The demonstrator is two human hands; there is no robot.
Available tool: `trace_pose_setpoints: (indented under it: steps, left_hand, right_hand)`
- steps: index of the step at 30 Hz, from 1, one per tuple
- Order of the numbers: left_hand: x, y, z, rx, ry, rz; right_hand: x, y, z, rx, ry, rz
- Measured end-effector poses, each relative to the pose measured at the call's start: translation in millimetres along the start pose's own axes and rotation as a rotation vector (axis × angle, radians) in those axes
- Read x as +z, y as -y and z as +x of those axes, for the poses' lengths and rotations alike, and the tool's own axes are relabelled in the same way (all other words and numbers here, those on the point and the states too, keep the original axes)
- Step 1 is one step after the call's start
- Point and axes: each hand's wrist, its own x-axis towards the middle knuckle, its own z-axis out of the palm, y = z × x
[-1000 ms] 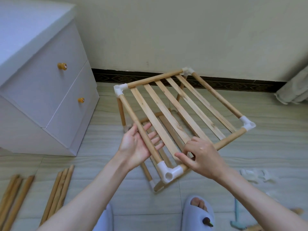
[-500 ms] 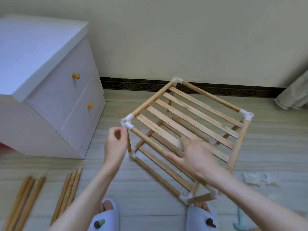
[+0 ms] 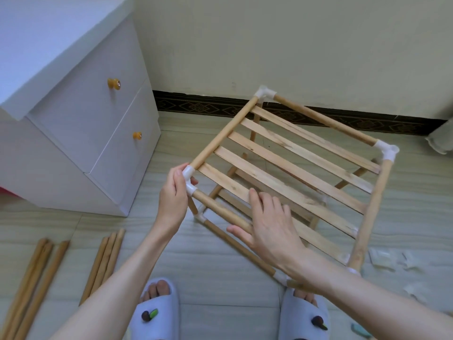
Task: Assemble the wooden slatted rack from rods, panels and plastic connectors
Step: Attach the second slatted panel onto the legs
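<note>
Over the rack (image 3: 289, 168), left hand (image 3: 172, 197) grips a corner connector (image 3: 188, 179), right hand (image 3: 272, 227) lies flat

Loose rods (image 3: 29, 285) cut by bottom edge; right forearm hides rack's near corner (image 3: 353, 268).
</note>
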Motion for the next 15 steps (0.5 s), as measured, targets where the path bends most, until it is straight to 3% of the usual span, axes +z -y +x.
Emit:
trace_pose_setpoints:
  steps: [4,15]
  left_hand:
    - [2,-1,-7,0.0,0.01,0.038]
    - [-4,-6,-29,-0.038,0.044,0.158]
  right_hand:
    - [-12,-18,9,-0.118,0.111,0.016]
    - [-16,-36,7,-0.192,0.15,0.048]
